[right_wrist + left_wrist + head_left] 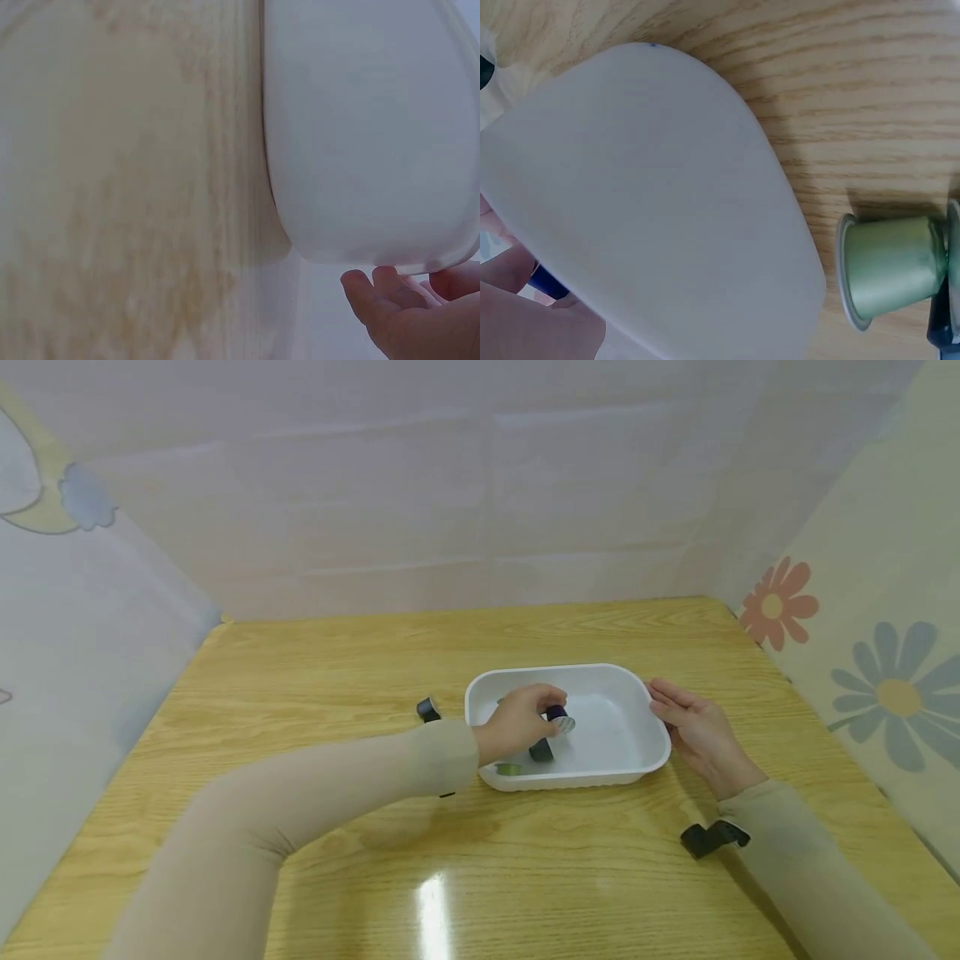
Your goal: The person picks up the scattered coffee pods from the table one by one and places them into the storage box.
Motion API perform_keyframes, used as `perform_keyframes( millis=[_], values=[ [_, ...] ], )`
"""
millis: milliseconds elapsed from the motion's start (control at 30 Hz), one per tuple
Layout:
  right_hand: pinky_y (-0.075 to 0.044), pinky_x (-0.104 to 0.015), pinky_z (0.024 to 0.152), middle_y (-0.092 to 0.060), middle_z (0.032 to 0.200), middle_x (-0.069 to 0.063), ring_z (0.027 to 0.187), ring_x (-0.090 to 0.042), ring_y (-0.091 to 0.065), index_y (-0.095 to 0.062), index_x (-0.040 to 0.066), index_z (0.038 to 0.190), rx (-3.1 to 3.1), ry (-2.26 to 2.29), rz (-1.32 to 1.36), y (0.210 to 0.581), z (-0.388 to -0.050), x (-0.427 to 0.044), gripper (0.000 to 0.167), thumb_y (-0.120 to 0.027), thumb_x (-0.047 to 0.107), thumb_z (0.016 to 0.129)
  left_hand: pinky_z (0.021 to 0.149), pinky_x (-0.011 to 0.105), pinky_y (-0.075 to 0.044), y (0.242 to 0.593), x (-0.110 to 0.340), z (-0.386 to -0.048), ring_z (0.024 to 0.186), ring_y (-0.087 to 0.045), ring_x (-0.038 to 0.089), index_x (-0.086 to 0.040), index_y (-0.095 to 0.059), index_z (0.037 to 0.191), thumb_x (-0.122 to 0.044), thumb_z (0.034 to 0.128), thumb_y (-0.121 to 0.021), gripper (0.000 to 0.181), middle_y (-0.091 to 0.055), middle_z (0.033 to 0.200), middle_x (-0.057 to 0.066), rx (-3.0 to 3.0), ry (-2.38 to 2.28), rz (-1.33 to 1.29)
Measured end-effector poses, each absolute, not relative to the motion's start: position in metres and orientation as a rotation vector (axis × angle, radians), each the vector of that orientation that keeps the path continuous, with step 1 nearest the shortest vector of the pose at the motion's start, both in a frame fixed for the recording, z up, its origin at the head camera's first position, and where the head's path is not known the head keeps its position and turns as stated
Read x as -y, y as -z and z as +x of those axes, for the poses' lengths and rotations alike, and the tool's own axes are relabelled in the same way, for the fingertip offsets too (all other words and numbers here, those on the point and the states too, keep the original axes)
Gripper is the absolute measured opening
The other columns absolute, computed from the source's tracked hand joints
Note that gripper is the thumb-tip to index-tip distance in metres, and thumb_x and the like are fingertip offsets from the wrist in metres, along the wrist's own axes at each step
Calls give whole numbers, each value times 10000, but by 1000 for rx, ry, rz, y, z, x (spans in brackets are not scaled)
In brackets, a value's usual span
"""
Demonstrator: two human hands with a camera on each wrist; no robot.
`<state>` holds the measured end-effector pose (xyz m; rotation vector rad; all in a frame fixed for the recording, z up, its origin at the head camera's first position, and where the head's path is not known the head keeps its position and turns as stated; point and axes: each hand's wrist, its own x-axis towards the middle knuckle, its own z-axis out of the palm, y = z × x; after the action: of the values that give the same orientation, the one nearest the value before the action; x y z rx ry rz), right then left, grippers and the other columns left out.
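My left hand (517, 722) reaches into a white plastic tray (611, 731) and pinches a dark blue coffee capsule (561, 720) by its body, its pale foil lid facing outward. Below this hand, a dark capsule (541, 750) and a green capsule (508, 769) lie inside the tray. The left wrist view shows the blue capsule (547, 283) partly hidden by the fingers and tray wall. At the tray's right end, my right hand (705, 739) touches the rim with extended fingers; the right wrist view has its fingertips (355, 283) just under the edge.
A dark capsule (427, 708) stands on the wooden table (337, 668) left of the tray. Near the tray in the left wrist view lies a light green capsule (892, 262), with more capsules cut off at the frame edge. Patterned cloth walls (375, 510) border the table.
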<state>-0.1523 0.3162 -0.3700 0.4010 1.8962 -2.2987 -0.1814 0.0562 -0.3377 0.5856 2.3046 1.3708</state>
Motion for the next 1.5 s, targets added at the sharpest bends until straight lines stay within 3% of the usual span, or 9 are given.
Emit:
perform_keyframes(
  millis=[133, 267, 367, 633, 1000, 1233, 1333, 1400, 1500],
  values=[
    [-495, -113, 821, -539, 1340, 102, 1135, 41, -550, -226, 18, 1525, -1902, 2295, 408, 370, -153, -315, 719, -637, 134, 946, 1058, 285, -399, 337, -60, -183, 1261, -520, 230, 35, -560, 1299, 107, 862, -649, 451, -600, 1302, 129, -2299, -1377, 560],
    [-500, -111, 800, -670, 1099, 177, 957, 83, -601, -204, -12, 1521, -1887, 2322, 395, 370, -153, -313, 720, -628, 102, 950, 1066, 292, -391, 340, -61, -185, 1272, -507, 234, 47, -551, 1303, 110, 862, -646, 456, -593, 1305, 135, -2289, -1375, 553],
    [-500, -110, 788, -662, 957, 234, 897, 92, -612, -185, -28, 1518, -1864, 2349, 392, 369, -153, -312, 731, -628, 83, 947, 1073, 300, -384, 343, -61, -187, 1277, -502, 228, 45, -548, 1306, 98, 870, -643, 450, -590, 1307, 130, -2293, -1359, 552],
    [-493, -112, 820, -550, 1333, 72, 921, 93, -605, -210, -8, 1523, -1865, 2327, 408, 367, -153, -312, 739, -648, 96, 937, 1060, 284, -396, 351, -63, -190, 1253, -523, 222, 37, -575, 1279, 64, 872, -661, 417, -606, 1286, 123, -2337, -1290, 602],
    [-506, -119, 791, -684, 984, 199, 906, 81, -617, -205, -11, 1518, -1833, 2353, 383, 367, -153, -311, 753, -660, 84, 926, 1055, 289, -404, 351, -55, -188, 1294, -490, 247, 33, -555, 1304, 78, 883, -626, 429, -571, 1342, 126, -2282, -1362, 534],
    [-509, -119, 775, -669, 943, 232, 898, 85, -617, -194, -22, 1517, -1857, 2333, 379, 367, -153, -311, 737, -640, 85, 940, 1044, 284, -415, 347, -40, -194, 1274, -512, 232, 20, -558, 1310, 36, 902, -641, 416, -591, 1319, 118, -2327, -1374, 551],
    [-510, -123, 786, -677, 960, 212, 915, 71, -621, -277, 16, 1509, -1828, 2363, 376, 368, -153, -312, 705, -662, 84, 923, 1039, 305, -424, 347, -33, -195, 1268, -514, 231, 15, -558, 1308, 16, 918, -634, 397, -594, 1313, 119, -2320, -1400, 536],
    [-510, -125, 793, -682, 970, 198, 928, 61, -624, -441, 101, 1456, -1806, 2387, 370, 368, -153, -313, 595, -677, 82, 910, 1036, 320, -430, 347, -28, -194, 1259, -519, 235, 16, -556, 1307, 11, 924, -628, 389, -594, 1310, 128, -2297, -1431, 511],
    [-510, -125, 796, -687, 978, 186, 928, 55, -627, -661, 215, 1244, -1793, 2408, 351, 369, -153, -314, 367, -682, 76, 905, 1021, 322, -446, 345, -21, -190, 1250, -522, 242, 23, -553, 1302, 17, 926, -622, 382, -594, 1304, 134, -2250, -1492, 463]
  ],
)
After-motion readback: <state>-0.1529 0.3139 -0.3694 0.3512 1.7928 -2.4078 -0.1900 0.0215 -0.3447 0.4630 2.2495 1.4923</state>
